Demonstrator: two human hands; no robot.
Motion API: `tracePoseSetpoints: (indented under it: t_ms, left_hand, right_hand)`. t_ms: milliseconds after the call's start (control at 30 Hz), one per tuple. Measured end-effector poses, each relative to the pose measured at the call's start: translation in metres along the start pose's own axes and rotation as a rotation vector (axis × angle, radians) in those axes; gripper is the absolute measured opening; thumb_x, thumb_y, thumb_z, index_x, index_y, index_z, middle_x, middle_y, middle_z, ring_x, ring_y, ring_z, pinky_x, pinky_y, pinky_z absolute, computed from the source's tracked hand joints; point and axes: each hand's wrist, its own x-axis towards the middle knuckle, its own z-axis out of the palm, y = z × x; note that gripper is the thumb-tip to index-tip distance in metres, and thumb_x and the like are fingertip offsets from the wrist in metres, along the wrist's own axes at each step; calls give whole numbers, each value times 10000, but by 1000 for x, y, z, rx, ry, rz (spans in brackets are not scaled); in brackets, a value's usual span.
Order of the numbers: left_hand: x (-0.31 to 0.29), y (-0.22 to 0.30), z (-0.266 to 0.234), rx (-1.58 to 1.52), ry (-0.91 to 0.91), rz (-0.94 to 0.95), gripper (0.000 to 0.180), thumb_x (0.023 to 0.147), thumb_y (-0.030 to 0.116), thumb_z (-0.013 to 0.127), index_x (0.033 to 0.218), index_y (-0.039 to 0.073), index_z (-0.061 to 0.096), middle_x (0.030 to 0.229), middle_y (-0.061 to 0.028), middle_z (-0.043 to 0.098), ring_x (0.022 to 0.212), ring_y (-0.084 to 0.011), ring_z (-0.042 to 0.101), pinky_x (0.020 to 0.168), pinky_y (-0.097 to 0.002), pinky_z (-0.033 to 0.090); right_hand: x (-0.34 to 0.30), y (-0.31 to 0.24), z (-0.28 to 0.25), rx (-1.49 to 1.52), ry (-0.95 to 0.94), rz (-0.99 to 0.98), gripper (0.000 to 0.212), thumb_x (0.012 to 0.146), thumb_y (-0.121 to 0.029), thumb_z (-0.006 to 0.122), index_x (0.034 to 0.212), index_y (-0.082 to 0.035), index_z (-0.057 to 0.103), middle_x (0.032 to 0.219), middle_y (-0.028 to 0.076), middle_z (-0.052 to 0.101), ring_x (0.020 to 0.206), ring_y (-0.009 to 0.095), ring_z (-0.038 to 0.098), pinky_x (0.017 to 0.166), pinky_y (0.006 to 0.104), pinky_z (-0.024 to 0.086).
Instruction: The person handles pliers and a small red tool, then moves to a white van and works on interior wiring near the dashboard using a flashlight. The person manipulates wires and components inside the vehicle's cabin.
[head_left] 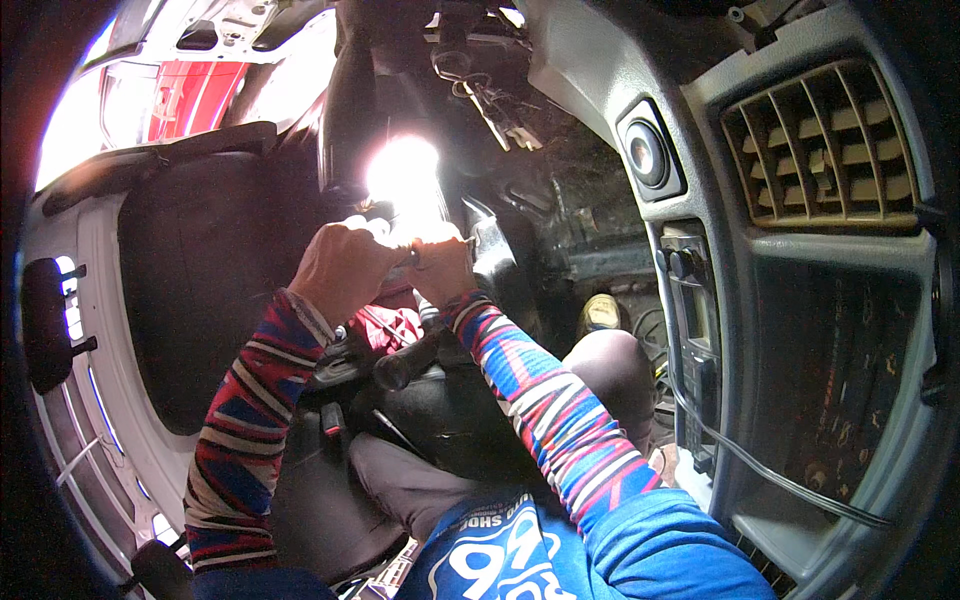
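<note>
My left hand (pixel 350 265) and my right hand (pixel 444 264) meet in front of me, inside a vehicle cabin. Both have their fingers bent and pressed in close together. Whatever lies between the fingertips is small and washed out by glare, so I cannot make it out. Just beyond the fingers a very bright light (pixel 403 176) shines. Below the wrists sit a crumpled red cloth (pixel 390 328) and a black rounded handle or lever (pixel 398 370). Striped sleeves cover both my forearms.
To the right runs a grey dashboard panel with an air vent (pixel 822 150), a round fitting (pixel 647 153) and a loose cable (pixel 780 490). Loose wires with connectors (pixel 510 128) hang ahead. A black seat or padded panel (pixel 205 280) stands left. A shoe (pixel 601 313) shows beyond my knee.
</note>
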Motion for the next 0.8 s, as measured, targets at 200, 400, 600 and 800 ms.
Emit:
tracePoseSetpoints:
  t_ms: [200,400,600,800]
  left_hand:
    - [-2,2,-28,-975,33,-522,476,901,361,751,1283,109,619,980,-136,708,838,-270,723,659,-362,606]
    - [-5,-4,-36,-2119,-339,-1052,420,961,367,736,1237,81,603,1039,-148,704,784,-218,699,614,-307,602]
    - [-20,2,3,-1913,-151,-923,194,956,198,698,1048,30,667,887,-80,719,724,-76,658,511,-181,508]
    - [-23,7,-8,-1715,-115,-837,133,961,130,653,909,11,676,732,-31,677,578,-74,594,509,-203,492]
  right_hand:
    - [0,2,0,39,36,-68,335,818,-187,692,1145,-118,726,840,158,730,765,340,723,741,446,585]
    - [-2,0,-4,23,-115,-3,383,791,-172,735,1167,-107,697,864,153,723,827,340,724,752,439,580]
    - [-2,-4,0,73,-32,-111,345,845,-205,714,1173,-105,673,892,152,722,829,362,718,738,441,575]
    - [-4,-7,4,126,-105,-52,425,849,-261,739,1227,-85,656,982,173,729,917,381,712,806,450,571]
